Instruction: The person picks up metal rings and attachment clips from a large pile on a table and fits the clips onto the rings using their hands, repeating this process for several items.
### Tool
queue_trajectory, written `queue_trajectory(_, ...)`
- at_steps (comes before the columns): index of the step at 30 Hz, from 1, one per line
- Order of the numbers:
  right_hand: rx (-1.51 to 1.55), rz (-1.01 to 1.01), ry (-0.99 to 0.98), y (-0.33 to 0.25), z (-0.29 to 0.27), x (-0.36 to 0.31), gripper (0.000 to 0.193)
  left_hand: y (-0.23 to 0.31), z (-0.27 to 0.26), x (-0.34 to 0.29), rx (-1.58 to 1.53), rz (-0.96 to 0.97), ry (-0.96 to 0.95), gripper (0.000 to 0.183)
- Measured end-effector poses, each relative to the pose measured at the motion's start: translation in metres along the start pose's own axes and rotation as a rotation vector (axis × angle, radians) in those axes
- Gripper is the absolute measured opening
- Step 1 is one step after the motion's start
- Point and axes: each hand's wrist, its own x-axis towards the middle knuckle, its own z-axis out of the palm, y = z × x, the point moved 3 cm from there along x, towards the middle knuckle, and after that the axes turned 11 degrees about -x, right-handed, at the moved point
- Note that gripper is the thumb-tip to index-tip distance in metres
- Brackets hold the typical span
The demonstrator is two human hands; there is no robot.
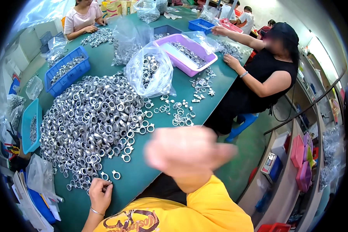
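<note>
A big heap of silver metal rings point(92, 120) covers the green table point(143, 178) in front of me. My left hand point(100, 195) rests on the table at the heap's near edge, its fingertips bunched on a small metal ring; a thin bracelet is on the wrist. Two loose rings point(116, 174) lie just beyond it. My right hand point(185, 152) is lifted off the table to the right of the heap and is blurred by motion. Its fingers look curled, and I cannot see whether it holds anything. My yellow sleeve point(210, 203) runs below it.
A clear bag of rings point(150, 73) stands behind the heap, with a purple tub point(187, 69) beyond. Blue bins point(67, 75) and a teal tray point(29, 125) line the left. A person in black point(259, 77) sorts at the right edge; another in pink point(81, 19) sits far left.
</note>
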Motion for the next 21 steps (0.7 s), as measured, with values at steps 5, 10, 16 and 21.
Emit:
queue_trajectory(5, 0.287, -0.266, -0.558, -0.093, 0.057, 0.029, 0.017, -0.001, 0.002, 0.003, 0.013, -0.020, 0.013, 0.012)
queue_trajectory(10, 0.208, -0.274, -0.327, -0.101, 0.092, 0.009, 0.018, -0.002, 0.001, 0.004, 0.046, -0.023, 0.020, 0.012)
queue_trajectory(16, 0.211, -0.220, -0.361, -0.101, 0.091, 0.015, 0.019, -0.001, 0.001, 0.005, 0.029, -0.041, 0.021, 0.012)
queue_trajectory(21, 0.305, -0.044, -0.549, -0.103, 0.088, 0.025, 0.020, -0.002, 0.003, 0.004, 0.021, -0.026, 0.021, 0.012)
